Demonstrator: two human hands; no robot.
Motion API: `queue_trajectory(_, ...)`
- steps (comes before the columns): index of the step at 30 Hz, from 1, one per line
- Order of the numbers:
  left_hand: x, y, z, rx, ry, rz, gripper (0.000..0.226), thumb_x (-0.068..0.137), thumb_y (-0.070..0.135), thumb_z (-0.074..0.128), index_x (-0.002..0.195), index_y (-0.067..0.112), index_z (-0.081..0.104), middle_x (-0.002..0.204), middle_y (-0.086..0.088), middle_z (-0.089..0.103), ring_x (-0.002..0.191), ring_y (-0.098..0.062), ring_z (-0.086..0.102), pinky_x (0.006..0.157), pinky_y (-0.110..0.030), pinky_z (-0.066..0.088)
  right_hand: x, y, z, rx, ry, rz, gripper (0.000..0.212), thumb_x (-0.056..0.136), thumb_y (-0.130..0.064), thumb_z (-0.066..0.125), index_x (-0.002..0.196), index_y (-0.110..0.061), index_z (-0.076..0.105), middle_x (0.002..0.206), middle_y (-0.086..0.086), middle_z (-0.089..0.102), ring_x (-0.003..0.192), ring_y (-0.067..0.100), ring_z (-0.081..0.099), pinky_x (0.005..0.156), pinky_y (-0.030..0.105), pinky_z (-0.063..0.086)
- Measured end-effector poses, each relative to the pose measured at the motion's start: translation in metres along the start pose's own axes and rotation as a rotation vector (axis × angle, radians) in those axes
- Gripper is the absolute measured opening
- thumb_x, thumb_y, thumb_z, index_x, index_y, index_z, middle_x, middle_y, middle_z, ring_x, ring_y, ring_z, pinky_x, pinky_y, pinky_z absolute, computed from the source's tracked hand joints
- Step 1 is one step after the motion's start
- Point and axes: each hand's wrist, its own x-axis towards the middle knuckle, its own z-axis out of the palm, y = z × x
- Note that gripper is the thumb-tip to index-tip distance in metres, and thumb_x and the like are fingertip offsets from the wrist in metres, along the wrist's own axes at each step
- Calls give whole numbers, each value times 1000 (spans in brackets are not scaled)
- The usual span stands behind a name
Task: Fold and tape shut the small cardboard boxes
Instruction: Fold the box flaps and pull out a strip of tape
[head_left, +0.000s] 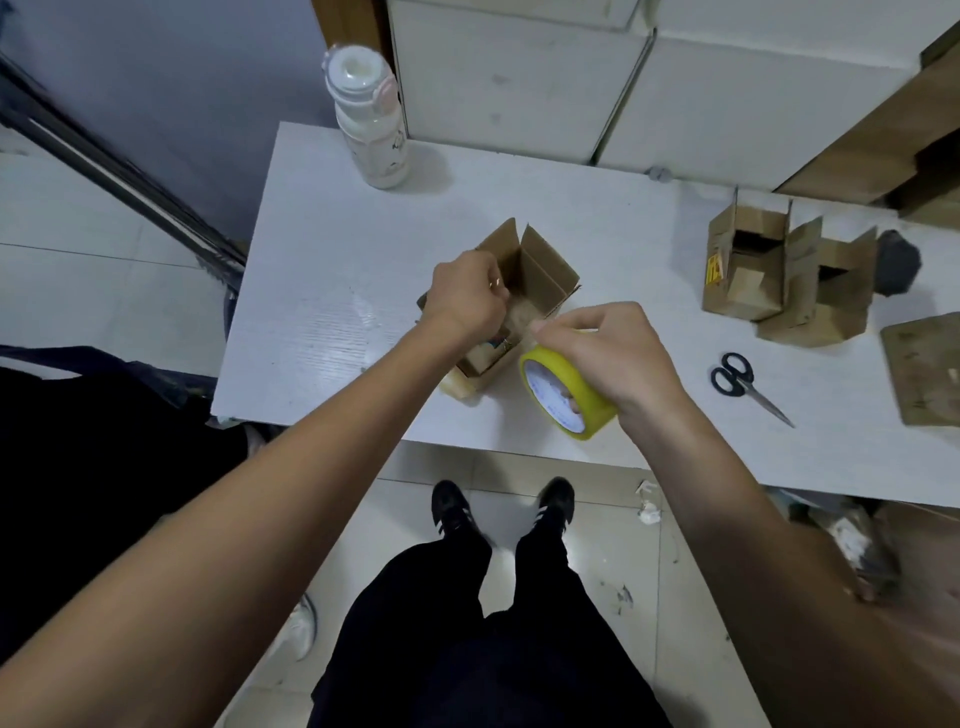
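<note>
Scissors (748, 383) lie right; left hand (465, 296) grips box (524, 291), right hand (608, 353) grips tape roll (563, 395).

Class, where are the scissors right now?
The scissors lie on the table, right of the tape roll and in front of the two boxes.

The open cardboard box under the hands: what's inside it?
The cardboard box shows only bare brown walls and flaps. The left hand covers its near part, so its contents there stay hidden.
</note>
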Motion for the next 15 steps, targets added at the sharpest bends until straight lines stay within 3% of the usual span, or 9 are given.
queue_trajectory(2, 2, -7, 0, -17, 5, -58, 23, 88, 6, 53, 72, 22, 55, 92, -21, 71, 84, -44, 71, 75, -51, 63, 5, -8, 6, 19, -60, 44, 21, 81, -37, 83, 80, -17, 81, 62, -1, 69, 55, 21, 69, 62, 32, 62)
queue_trajectory(4, 0, -8, 0, -6, 8, -80, 22, 86, 5, 52, 73, 22, 55, 97, -21, 69, 87, -45, 70, 78, -52, 62, 12, -14, 10, -33, -94, 67, 27, 71, -42, 84, 80, -17, 82, 68, 2, 72, 73, 30, 73, 81, 50, 64)
queue_trajectory(6, -3, -5, 2, 32, 6, -61, 19, 87, 3, 50, 76, 18, 55, 101, -18, 68, 96, -40, 67, 83, -48, 60, 16, -17, 12, -60, -138, 96, 28, 76, -35, 84, 87, -9, 81, 73, 10, 71, 65, 30, 71, 76, 49, 65)
queue_trajectory(9, -4, -2, 8, 110, -14, -62, 17, 92, 3, 48, 87, 16, 59, 108, -15, 68, 110, -34, 59, 87, -39, 54, 19, -16, 11, -118, -172, 116, 30, 86, -20, 77, 99, 7, 73, 70, 15, 61, 49, 25, 63, 52, 31, 57)
queue_trajectory(11, -3, -3, 11, 147, -53, -71, 19, 93, 4, 46, 96, 11, 64, 112, -15, 68, 114, -34, 57, 89, -38, 52, 22, -11, 11, -186, -145, 102, 25, 85, -21, 76, 95, 2, 76, 70, 11, 62, 58, 25, 64, 57, 30, 59)
queue_trajectory(13, 0, -6, 13, 163, -103, -80, 22, 94, 5, 47, 102, 8, 67, 112, -15, 70, 115, -34, 59, 92, -39, 53, 24, -7, 11, -208, -117, 110, 16, 83, -23, 76, 84, -8, 80, 65, 2, 65, 68, 24, 65, 75, 40, 62)
queue_trajectory(15, 0, -7, 15, 160, -144, -80, 20, 94, 7, 50, 101, 9, 68, 109, -14, 72, 110, -33, 63, 92, -40, 55, 25, -3, 10, -205, -122, 127, 14, 82, -23, 75, 80, -9, 79, 56, -4, 62, 68, 23, 64, 80, 46, 62)
